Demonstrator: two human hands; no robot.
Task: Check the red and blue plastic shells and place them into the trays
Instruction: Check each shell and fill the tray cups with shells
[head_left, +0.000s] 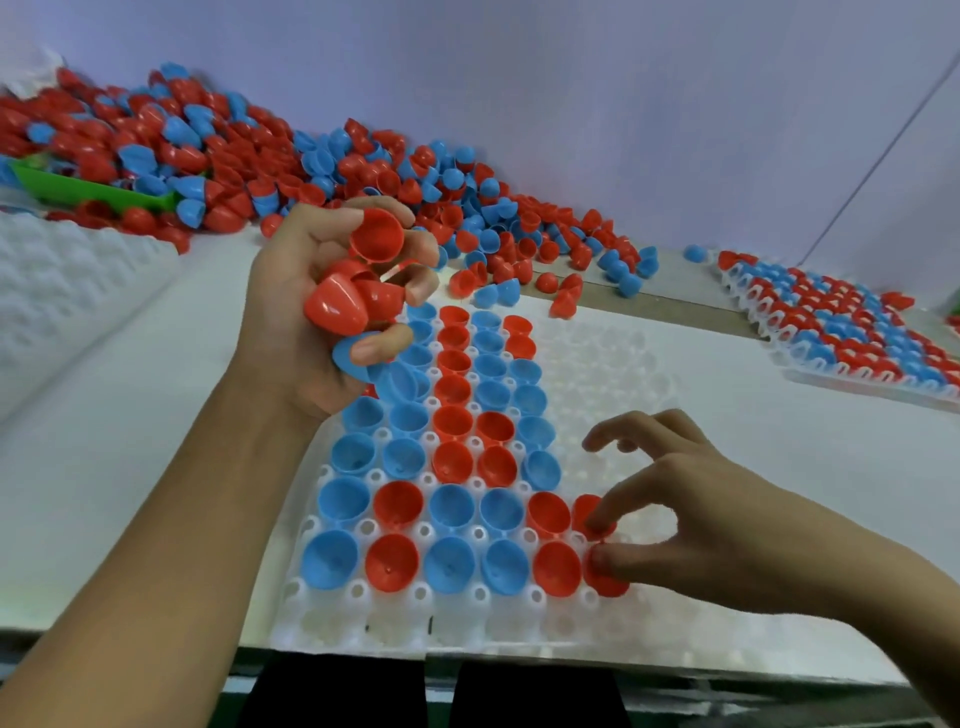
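Red shell (605, 574) pinched over tray (613, 374).

Red and blue shells (452, 431) in columns (mostly) on a white tray (613, 384); green scoop (88, 189).

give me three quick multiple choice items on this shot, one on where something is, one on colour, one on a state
1. Where does the finished tray lie?
A. far right
B. under the left hand
C. on the floor

2. What colour is the shell under the right hand?
A. blue
B. red
C. green

3. The left hand is:
A. empty
B. flat on the table
C. gripping several shells

Key: 1 A, it lies full by the right edge; 2 B, its red rim shows beside the thumb; 3 C, red and blue shells sit in its curled fingers.
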